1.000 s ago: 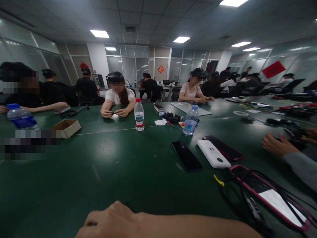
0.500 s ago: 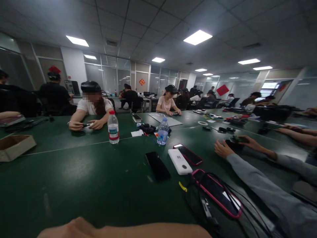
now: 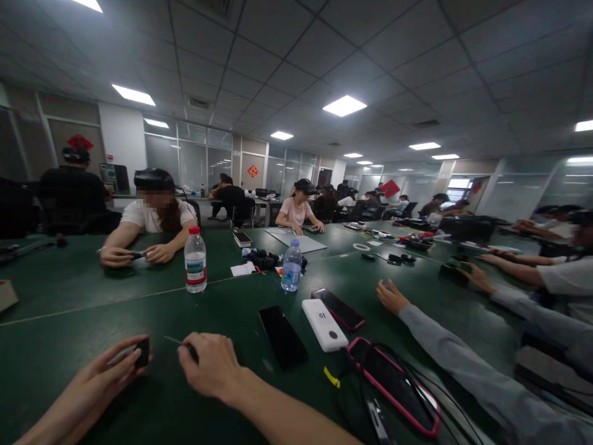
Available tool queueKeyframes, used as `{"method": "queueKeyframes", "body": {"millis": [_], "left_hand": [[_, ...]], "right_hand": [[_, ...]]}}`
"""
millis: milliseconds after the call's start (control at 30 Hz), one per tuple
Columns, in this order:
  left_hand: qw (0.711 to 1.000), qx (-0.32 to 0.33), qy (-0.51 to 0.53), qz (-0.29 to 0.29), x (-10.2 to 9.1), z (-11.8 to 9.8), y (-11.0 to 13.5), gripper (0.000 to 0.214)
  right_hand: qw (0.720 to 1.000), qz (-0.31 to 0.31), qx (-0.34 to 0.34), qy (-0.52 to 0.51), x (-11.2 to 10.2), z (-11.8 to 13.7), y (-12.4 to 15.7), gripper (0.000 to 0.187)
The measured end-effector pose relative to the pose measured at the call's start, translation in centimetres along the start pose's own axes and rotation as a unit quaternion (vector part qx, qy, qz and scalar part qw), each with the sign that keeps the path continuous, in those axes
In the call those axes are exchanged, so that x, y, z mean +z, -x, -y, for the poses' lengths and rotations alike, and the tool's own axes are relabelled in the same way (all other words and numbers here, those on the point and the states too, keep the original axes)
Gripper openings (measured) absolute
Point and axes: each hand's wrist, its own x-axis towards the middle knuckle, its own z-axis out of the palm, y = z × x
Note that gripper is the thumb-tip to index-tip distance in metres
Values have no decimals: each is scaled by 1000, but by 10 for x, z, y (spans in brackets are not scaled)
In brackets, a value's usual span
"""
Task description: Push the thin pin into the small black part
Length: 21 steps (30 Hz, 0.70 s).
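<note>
At the near edge of the green table (image 3: 222,321) we have both hands low and close together. Our left hand (image 3: 99,377) pinches a small dark part (image 3: 142,352) between thumb and fingertips; our right hand (image 3: 210,364) is curled shut on a thin tool (image 3: 178,342) whose tip points at that part, just short of it. We judge we are lining tool to part. Next calls for a steady left grip and a fine, slow approach. A black phone (image 3: 282,337) and white power bank (image 3: 324,324) lie to the right, well apart
</note>
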Motion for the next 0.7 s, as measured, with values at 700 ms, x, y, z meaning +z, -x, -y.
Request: {"method": "queueKeyframes", "body": {"millis": [700], "left_hand": [[986, 70, 89, 120, -2, 0, -3, 28]], "right_hand": [[993, 50, -86, 66, 10, 6, -29, 35]]}}
